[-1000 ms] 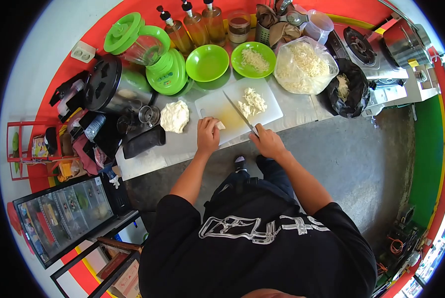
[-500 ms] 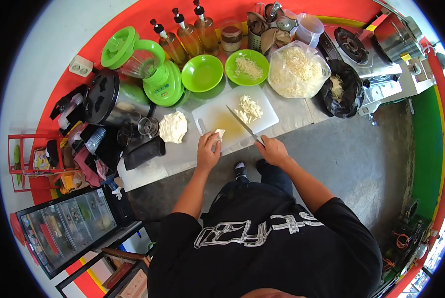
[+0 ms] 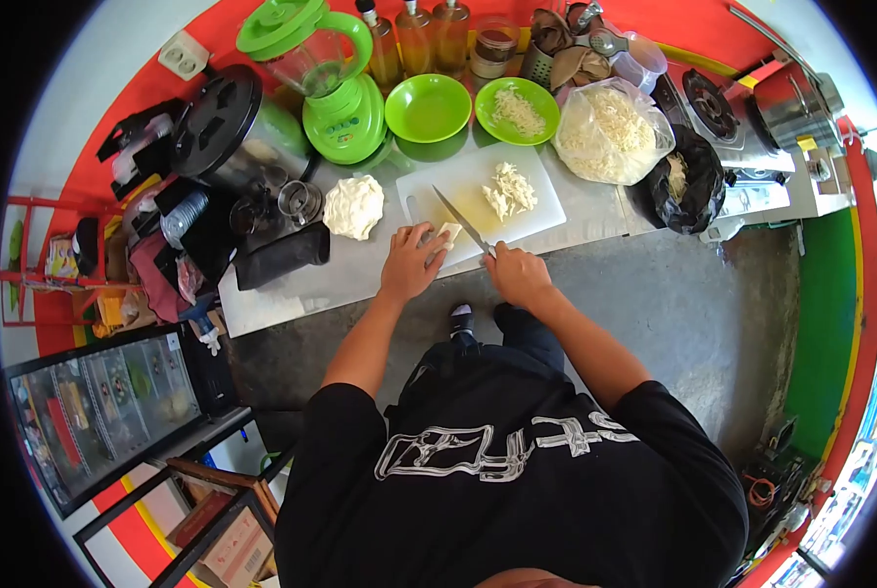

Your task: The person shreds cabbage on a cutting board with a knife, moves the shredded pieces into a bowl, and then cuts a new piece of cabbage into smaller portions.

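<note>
My right hand (image 3: 519,274) is closed round the handle of a knife (image 3: 461,217), its blade slanting away to the upper left over a white cutting board (image 3: 544,218). At the board's near left edge, my left hand (image 3: 412,262) grips a small pale piece of food (image 3: 449,235) with its fingertips, just left of the blade. A heap of chopped white food (image 3: 510,191) lies on the board's right half. Left of the board sits a lumpy white mass (image 3: 353,207) on the metal table (image 3: 292,304).
Behind the board stand a green bowl (image 3: 428,108), a green plate (image 3: 544,98) with white shreds and a green blender (image 3: 344,120). A clear bag (image 3: 610,137) of shreds and a black bag (image 3: 698,181) are on the right. A black pouch (image 3: 282,258) lies left.
The view has shifted, so the table appears higher and further right. My left hand has its fingers more spread over the pale piece, and the knife blade has come closer to it.
</note>
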Tool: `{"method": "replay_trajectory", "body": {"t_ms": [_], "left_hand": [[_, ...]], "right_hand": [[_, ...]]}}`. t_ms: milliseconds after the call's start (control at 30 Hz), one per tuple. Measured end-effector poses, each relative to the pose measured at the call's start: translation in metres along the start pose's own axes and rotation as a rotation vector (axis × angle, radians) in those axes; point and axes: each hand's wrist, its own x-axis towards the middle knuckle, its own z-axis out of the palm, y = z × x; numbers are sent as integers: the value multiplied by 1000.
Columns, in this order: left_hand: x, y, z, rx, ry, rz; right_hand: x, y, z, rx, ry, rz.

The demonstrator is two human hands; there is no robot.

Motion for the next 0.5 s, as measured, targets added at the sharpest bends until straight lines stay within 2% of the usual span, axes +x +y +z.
{"method": "replay_trajectory", "body": {"t_ms": [133,300,500], "left_hand": [[1,0,-2,-23,9,-22],[1,-3,-1,-25,-39,-40],[-1,-6,1,-26,-12,-13]], "right_hand": [[-3,-12,0,-57,-44,4],[8,-28,30,-27,-67,160],[25,-33,11,-94,-30,56]]}}
